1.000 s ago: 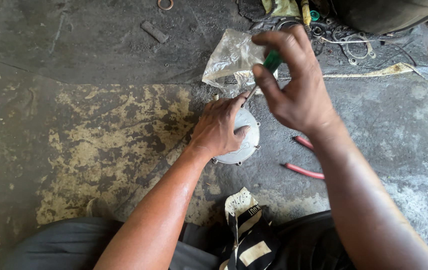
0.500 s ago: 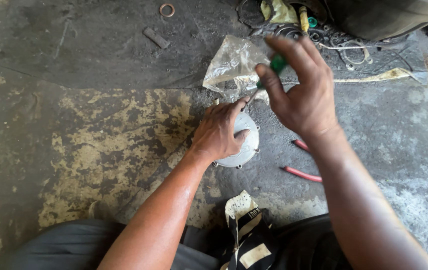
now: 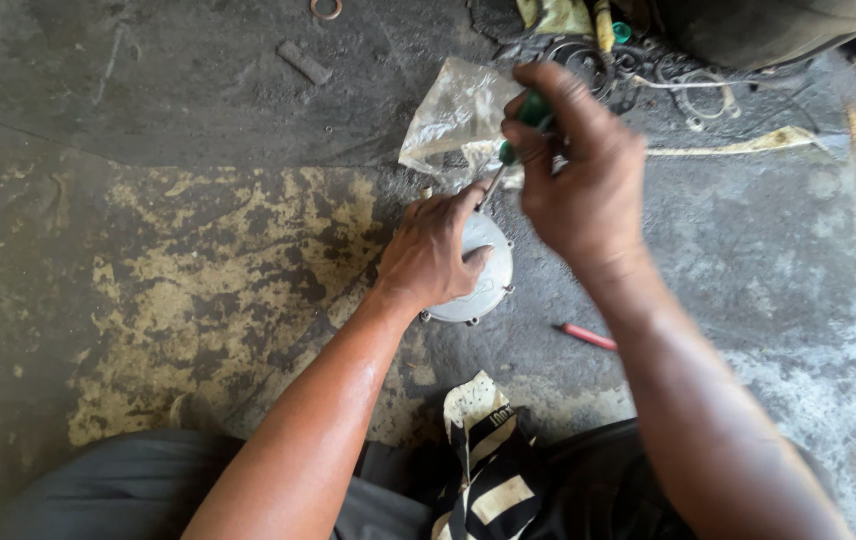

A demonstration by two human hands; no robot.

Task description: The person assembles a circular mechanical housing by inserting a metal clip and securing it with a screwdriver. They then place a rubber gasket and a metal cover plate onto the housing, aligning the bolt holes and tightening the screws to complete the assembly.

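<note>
A round grey metal cover point(image 3: 480, 272) with small bolts around its rim lies on the stained concrete floor. My left hand point(image 3: 433, 250) presses down on it, fingers spread over its left side and top. Above it, my right hand point(image 3: 578, 175) grips a screwdriver with a green handle point(image 3: 531, 115). The thin shaft slants down-left to the cover's upper edge, next to my left fingertips. Most of the handle is hidden inside my fist.
A crumpled clear plastic bag point(image 3: 453, 120) lies just behind the cover. A red tool point(image 3: 588, 337) rests on the floor to the right. Rings, wires and a yellow item point(image 3: 603, 25) clutter the top edge. A black-and-cream cloth point(image 3: 488, 460) lies by my knees.
My right hand has shifted slightly and turned with the screwdriver, tip staying at the cover's top edge. The left hand keeps holding the cover in the same spot.
</note>
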